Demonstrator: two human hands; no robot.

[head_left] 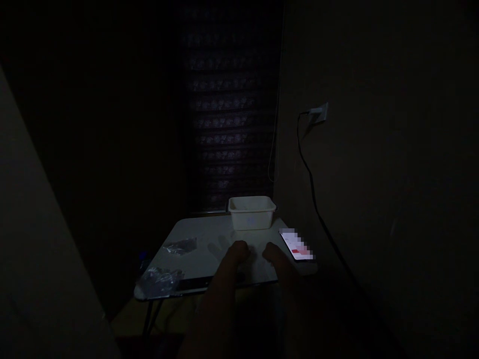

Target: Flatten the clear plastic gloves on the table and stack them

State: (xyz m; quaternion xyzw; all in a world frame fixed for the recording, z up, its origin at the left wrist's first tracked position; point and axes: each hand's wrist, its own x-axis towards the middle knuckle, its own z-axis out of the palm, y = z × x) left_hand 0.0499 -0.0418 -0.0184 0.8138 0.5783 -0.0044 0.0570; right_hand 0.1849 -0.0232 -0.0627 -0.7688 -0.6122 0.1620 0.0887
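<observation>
In the dim head view, my left hand [239,249] is over the white folding table [205,229], its fingers curled closed. Beside it, with a small gap between the two, my right hand [272,252] is closed as well. Whatever lies inside either hand, if anything, is too dark to make out. Behind both hands stands a white plastic tub [251,219] with a wide rim. A phone [295,244] with a lit screen lies near the table's right edge, closest to my right hand.
Crumpled clear plastic bags [160,280] lie on the table's left side. A dark flat strip [193,283] runs along the front edge. A black cable [312,189] hangs from a wall socket [319,114] at the right. A patterned blind [224,119] covers the back.
</observation>
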